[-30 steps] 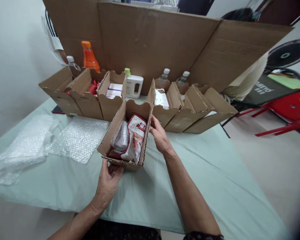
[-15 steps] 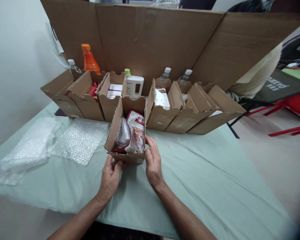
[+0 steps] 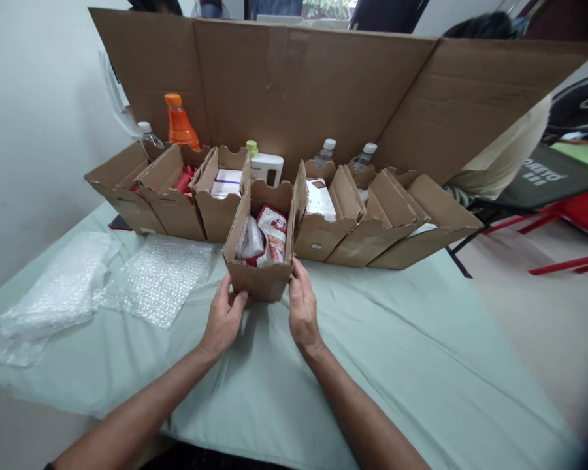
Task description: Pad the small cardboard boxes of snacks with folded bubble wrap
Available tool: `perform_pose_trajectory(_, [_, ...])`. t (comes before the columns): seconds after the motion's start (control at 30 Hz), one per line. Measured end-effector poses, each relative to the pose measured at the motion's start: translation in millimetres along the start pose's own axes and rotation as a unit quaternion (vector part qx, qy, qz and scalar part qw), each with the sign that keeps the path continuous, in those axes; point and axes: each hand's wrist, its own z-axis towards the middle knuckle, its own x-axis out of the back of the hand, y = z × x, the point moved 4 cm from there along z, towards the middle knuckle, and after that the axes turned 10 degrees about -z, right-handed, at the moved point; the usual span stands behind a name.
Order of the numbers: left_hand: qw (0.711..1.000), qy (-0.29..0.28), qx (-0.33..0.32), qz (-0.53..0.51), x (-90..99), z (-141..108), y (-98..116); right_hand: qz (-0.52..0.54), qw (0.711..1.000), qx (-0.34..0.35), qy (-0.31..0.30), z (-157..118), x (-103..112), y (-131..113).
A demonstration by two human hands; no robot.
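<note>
Between my two hands is an open cardboard box (image 3: 261,282), standing in front of a gap in the row of boxes. My left hand (image 3: 224,318) grips its lower left corner, thumb on the front. My right hand (image 3: 302,307) holds its right side near the front. Inside the box are a red and white printed packet (image 3: 274,230) and a bundle in clear bubble wrap (image 3: 249,240). The fingertips of both hands are partly hidden by the box. Behind it stands a white jug with a green cap (image 3: 268,166).
Cardboard boxes stand on both sides, one with white cartons (image 3: 226,183), another with a white box (image 3: 321,199). Bubble wrap sheets (image 3: 164,277) lie left on the green cloth (image 3: 396,365). An orange bottle (image 3: 180,127) stands before the tall cardboard screen (image 3: 304,91). A folded chair (image 3: 543,170) is right.
The box in my hands has moved forward, away from me, toward the gap in the row, and its front now shows more. Both hands have moved with it. The camera view has tilted slightly upward.
</note>
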Motion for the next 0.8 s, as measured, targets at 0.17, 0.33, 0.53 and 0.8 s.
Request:
perform_pose_trajectory(0.17, [0.999, -0.015, -0.045, 0.020, -22.9, 56.7, 4.7, 0.038, 0.998, -0.026, -0.041, 7.9, -13.2, 19.9])
perform_pose_trajectory(0.33, [0.997, 0.000, -0.062, 0.037, -37.9, 95.4, 0.5, 0.016, 0.996, -0.062, -0.061, 12.3, -22.7, 53.4])
perform_pose_trajectory(0.53, [0.995, 0.006, -0.086, 0.059, -38.5, 109.0, -6.5, 0.012, 0.996, -0.075, -0.051, 20.7, -20.4, 60.0])
perform_pose_trajectory(0.8, [0.995, -0.011, -0.077, 0.067, -40.8, 126.8, -7.7, -0.008, 0.996, -0.037, -0.080, 9.2, 14.1, -22.2])
